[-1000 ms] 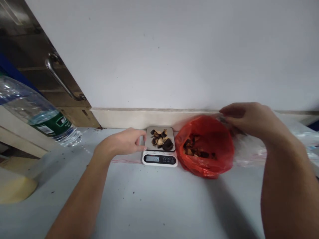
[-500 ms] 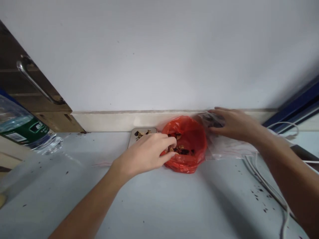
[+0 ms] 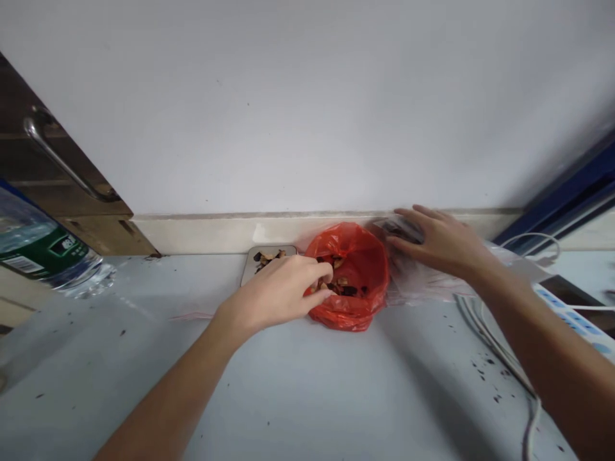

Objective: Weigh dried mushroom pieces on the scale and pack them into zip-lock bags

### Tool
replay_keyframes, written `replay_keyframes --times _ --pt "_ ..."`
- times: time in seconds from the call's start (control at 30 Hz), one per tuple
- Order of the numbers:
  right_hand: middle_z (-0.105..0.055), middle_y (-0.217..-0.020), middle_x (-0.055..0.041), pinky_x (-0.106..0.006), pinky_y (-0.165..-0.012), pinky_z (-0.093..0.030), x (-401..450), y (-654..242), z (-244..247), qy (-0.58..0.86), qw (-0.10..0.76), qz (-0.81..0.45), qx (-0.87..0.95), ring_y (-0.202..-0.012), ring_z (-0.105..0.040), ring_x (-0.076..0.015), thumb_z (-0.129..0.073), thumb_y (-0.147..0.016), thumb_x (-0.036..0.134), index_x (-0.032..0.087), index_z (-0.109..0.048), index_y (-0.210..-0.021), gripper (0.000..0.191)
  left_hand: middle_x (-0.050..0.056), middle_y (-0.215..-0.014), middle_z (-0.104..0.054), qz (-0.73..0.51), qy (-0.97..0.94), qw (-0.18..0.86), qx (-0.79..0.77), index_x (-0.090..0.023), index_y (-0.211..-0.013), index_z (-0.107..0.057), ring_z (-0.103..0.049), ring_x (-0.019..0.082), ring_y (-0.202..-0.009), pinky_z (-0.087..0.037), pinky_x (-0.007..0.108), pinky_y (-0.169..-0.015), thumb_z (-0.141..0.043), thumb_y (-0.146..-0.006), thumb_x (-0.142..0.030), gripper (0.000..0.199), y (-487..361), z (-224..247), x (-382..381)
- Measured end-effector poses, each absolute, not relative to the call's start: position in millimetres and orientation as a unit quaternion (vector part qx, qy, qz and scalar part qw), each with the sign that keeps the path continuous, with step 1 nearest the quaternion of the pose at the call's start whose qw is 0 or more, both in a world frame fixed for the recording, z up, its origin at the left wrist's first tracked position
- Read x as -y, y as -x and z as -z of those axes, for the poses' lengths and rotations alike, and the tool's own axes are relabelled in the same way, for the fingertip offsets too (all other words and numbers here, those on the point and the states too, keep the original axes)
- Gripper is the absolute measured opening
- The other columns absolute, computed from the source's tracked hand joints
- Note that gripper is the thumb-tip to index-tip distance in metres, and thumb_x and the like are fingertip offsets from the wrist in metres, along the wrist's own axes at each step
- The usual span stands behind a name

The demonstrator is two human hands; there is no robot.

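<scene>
A red plastic bag (image 3: 346, 315) stands with its mouth open against the wall, with brown and dark dried pieces (image 3: 342, 283) inside. My left hand (image 3: 283, 288) reaches over its left rim, fingers curled inward; what lies between the fingertips cannot be made out. Partly behind that hand is a small light tray or scale (image 3: 249, 269), bearing more dried pieces (image 3: 267, 257). To the right, my right hand (image 3: 439, 240) is spread, thumb and fingers apart, against a clear plastic bag (image 3: 413, 282) with something dark in it.
A water bottle (image 3: 52, 250) with a green label leans in at left, near a wooden cabinet with a metal handle (image 3: 67, 163). White cables (image 3: 500, 349) and a white-and-blue object (image 3: 571, 317) lie at right. Dark crumbs (image 3: 490, 374) dot the tabletop (image 3: 336, 397).
The view has shifted slightly, so most things sit further left. More of the white-and-blue object shows at right. Both hands keep nearly the same places by the bags.
</scene>
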State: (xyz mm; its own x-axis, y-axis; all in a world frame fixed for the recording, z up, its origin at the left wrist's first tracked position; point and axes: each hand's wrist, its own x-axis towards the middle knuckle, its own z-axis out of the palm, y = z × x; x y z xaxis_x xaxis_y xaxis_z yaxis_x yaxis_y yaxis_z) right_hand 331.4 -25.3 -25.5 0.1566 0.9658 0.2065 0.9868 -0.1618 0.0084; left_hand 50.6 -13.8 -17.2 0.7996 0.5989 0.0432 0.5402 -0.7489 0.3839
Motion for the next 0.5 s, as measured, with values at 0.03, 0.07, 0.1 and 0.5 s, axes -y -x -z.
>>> replay_keyframes --times 0.03,0.07,0.1,0.5 --pt "-0.061 -0.149 -0.0135 -0.057 -0.104 -0.051 25 -333 22 0.750 0.069 0.083 0.653 -0.133 -0.058 -0.0405 -0.047 -0.093 0.055 0.024 -0.058 -0.147 0.062 -0.001 -0.085 -0.067 -0.082 -0.929 0.181 -0.311 -0.019 -0.092 -0.065 -0.059 0.015 -0.073 -0.038 0.028 -0.061 -0.058 -0.099 -0.023 0.011 -49 16 13" --pt "-0.062 -0.147 -0.0130 -0.058 -0.105 -0.050 24 -335 19 0.743 0.075 0.085 0.659 -0.132 -0.059 -0.0406 -0.047 -0.093 0.057 0.025 -0.060 -0.145 0.062 -0.001 -0.084 -0.067 -0.082 -0.927 0.183 -0.316 -0.019 -0.092 -0.064 -0.058 0.014 -0.072 -0.038 0.028 -0.062 -0.057 -0.099 -0.024 0.011 -47 15 12" --pt "-0.063 -0.146 -0.0128 -0.058 -0.106 -0.049 23 -335 17 0.740 0.081 0.088 0.662 -0.132 -0.059 -0.0405 -0.046 -0.093 0.058 0.024 -0.062 -0.143 0.062 -0.002 -0.084 -0.066 -0.082 -0.925 0.185 -0.321 -0.020 -0.093 -0.064 -0.058 0.014 -0.072 -0.038 0.028 -0.062 -0.057 -0.100 -0.024 0.011 -45 15 11" --pt "-0.080 -0.101 -0.0083 -0.036 -0.080 -0.053 28 -280 -8 0.692 0.161 0.050 0.702 -0.092 -0.072 -0.0278 -0.047 -0.092 0.032 0.024 -0.077 -0.102 0.033 -0.001 -0.072 -0.060 -0.014 -0.890 0.233 -0.392 -0.020 -0.074 -0.059 -0.049 0.013 -0.059 -0.033 0.026 -0.053 -0.051 -0.093 -0.027 0.022 -13 4 -5"
